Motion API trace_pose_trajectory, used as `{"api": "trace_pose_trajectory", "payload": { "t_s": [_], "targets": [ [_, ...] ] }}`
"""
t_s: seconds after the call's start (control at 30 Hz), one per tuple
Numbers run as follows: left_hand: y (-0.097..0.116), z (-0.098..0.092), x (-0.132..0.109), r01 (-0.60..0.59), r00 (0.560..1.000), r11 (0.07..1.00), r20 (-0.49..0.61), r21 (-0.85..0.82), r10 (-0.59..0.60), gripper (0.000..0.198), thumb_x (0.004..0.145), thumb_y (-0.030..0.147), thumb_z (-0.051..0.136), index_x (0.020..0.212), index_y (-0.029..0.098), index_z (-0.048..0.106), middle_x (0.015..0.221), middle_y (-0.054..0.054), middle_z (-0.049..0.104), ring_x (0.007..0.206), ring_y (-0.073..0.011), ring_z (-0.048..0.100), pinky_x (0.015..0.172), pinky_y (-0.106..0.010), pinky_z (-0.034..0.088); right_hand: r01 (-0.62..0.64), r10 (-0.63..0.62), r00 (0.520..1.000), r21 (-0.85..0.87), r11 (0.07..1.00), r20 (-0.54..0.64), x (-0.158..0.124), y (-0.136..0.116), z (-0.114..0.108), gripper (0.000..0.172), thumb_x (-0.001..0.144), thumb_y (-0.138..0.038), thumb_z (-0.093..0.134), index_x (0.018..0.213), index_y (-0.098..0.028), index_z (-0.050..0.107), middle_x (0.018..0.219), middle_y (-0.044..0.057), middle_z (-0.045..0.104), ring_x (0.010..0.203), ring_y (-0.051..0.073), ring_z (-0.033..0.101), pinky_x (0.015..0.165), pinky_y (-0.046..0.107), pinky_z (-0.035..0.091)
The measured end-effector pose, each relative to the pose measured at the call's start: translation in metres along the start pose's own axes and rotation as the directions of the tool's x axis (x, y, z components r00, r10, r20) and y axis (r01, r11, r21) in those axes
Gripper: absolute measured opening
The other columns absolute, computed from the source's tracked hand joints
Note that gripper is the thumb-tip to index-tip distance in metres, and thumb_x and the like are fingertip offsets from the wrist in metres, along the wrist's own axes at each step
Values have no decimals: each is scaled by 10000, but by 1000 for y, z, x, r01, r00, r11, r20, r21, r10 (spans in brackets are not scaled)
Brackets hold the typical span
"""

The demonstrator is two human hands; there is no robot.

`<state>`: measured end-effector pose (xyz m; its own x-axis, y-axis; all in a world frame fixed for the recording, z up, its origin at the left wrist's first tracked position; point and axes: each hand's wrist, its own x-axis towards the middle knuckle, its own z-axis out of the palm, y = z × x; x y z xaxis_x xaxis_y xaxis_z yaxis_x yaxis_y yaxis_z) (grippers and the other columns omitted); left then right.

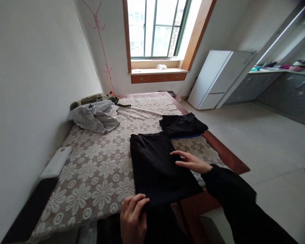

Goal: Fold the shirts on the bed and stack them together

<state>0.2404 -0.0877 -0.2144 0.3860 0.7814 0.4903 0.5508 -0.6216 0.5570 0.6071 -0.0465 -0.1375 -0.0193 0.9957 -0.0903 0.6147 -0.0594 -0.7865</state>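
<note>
Black trousers [157, 166] lie folded on the patterned tablecloth [101, 193], with their waistband side facing away from me. At their near left corner, my left hand [134, 217] has its fingers curled over the fabric edge and closed on it. My right hand [191, 162] is over the right side of the same trousers, fingers stretched out and apart; it appears to rest lightly on the cloth. Just beyond sits another folded black garment stack [183, 124], with a strip of blue showing under it.
A crumpled grey garment [94, 115] and a camouflage-coloured item [96, 99] lie at the back left. Along the left wall is a white flat object [57, 162]. The table's reddish wooden edge [226, 152] runs on the right. A white fridge [218, 78] stands beyond.
</note>
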Motion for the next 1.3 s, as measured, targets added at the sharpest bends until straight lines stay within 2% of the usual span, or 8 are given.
{"api": "trace_pose_trajectory", "payload": {
  "t_s": [0.13, 0.27, 0.53, 0.8, 0.9, 1.0, 1.17, 1.3],
  "targets": [
    [2, 2, -2, -22, 999, 999, -51, -46, 20, 428, 880, 7, 502, 1099, 291, 737, 1067, -38, 761, 959, -217, 708, 825, -353, 558, -34, 34, 999, -7, 999, 27, 77, 1, -7, 524, 805, -518, 739, 1215, -191, 746, 906, 43, 754, 841, 242, 691, 839, 397, 569],
    [2, 4, -2, -58, 993, 992, -111, -116, 45, 403, 909, 6, 485, 1090, 265, 735, 1054, -35, 762, 905, -181, 715, 810, -304, 561, -26, 23, 998, -54, 998, -56, 121, 6, -1, 498, 728, -334, 801, 1205, -196, 761, 1258, 97, 719, 1218, 328, 639, 1089, 445, 474],
    [-2, 7, -5, -148, 981, 951, -161, -271, 107, 330, 947, 23, 460, 1006, 231, 709, 972, -60, 759, 847, -168, 729, 749, -269, 579, -30, -22, 971, -212, 977, -238, 114, 39, 15, 597, 786, -178, 689, 1382, -182, 656, 1527, 143, 524, 1443, 318, 472, 1229, 442, 348],
    [-4, 1, -9, -133, 975, 936, -212, -326, 64, 297, 942, 20, 480, 915, 233, 685, 928, -37, 757, 806, -153, 735, 727, -245, 598, -30, -99, 959, -446, 895, -265, 103, 28, 29, 594, 912, -236, 564, 1503, -288, 528, 1593, 61, 455, 1338, 317, 580, 1118, 444, 499],
    [-7, 1, -13, -69, 975, 944, -221, -323, -4, 296, 940, 35, 480, 1031, 231, 682, 999, -53, 767, 906, -173, 755, 800, -262, 621, 57, -195, 942, -443, 895, -273, 83, 22, 19, 574, 929, -304, 566, 1500, -277, 519, 1599, 80, 438, 1324, 317, 584, 1087, 453, 520],
    [-12, 2, -18, -5, 975, 950, -212, -313, -65, 341, 946, 58, 452, 1163, 221, 657, 1140, -80, 761, 1052, -197, 745, 899, -295, 622, 102, -241, 896, -355, 929, -374, 34, 22, 15, 392, 942, -376, 577, 1306, -251, 652, 1430, 110, 587, 1037, 254, 708, 896, 397, 602],
    [-13, 9, -20, 44, 980, 927, -164, -371, -112, 305, 959, 122, 493, 1200, 224, 649, 1193, -92, 755, 1098, -211, 735, 928, -310, 619, -93, -5, 789, -126, 988, -614, -80, 38, 54, 275, 963, -485, 572, 982, -238, 690, 813, 38, 709, 652, 192, 648, 614, 306, 545],
    [-4, 12, -15, 87, 974, 900, -152, -427, -166, 188, 964, 169, 536, 1040, 242, 691, 1099, -60, 783, 1009, -210, 760, 871, -304, 635, -235, 222, 753, 62, 970, -620, -137, 51, 101, 359, 925, -586, 584, 895, -237, 662, 725, 17, 693, 625, 202, 647, 578, 295, 518]
  ]
}}
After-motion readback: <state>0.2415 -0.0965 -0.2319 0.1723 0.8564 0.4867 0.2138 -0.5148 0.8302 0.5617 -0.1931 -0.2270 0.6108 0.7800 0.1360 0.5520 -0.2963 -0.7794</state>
